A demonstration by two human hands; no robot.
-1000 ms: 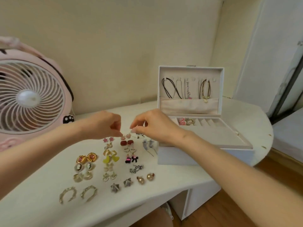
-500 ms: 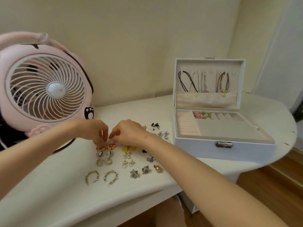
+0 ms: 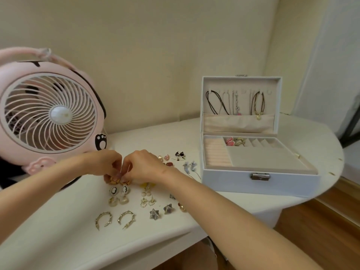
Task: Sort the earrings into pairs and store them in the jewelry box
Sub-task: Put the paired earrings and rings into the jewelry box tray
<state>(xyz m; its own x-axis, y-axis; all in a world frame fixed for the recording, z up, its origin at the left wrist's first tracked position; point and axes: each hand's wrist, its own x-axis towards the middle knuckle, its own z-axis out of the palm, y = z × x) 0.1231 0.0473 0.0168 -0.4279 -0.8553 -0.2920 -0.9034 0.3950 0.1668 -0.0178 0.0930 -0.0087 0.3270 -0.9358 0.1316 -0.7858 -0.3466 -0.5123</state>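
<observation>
Pink round desk fan (image 3: 48, 112): at the left rear of the white table (image 3: 58, 240), just behind both hands. Other earrings lie in paired rows between fan and box.

Left hand (image 3: 105, 164), right hand (image 3: 144, 166): knuckles up, fingers curled, fingertips meeting. Each pinches one of the gold round earrings with red centres (image 3: 115, 180), at the rows' back left.

White jewelry box (image 3: 233, 182): to the right, well apart. Lid upright, latch toward the person, long axis left to right.

Bare desk (image 3: 58, 240) lies open front-left; the pink fan (image 3: 48, 114) blocks the left, the jewelry box (image 3: 233, 182) the right.
</observation>
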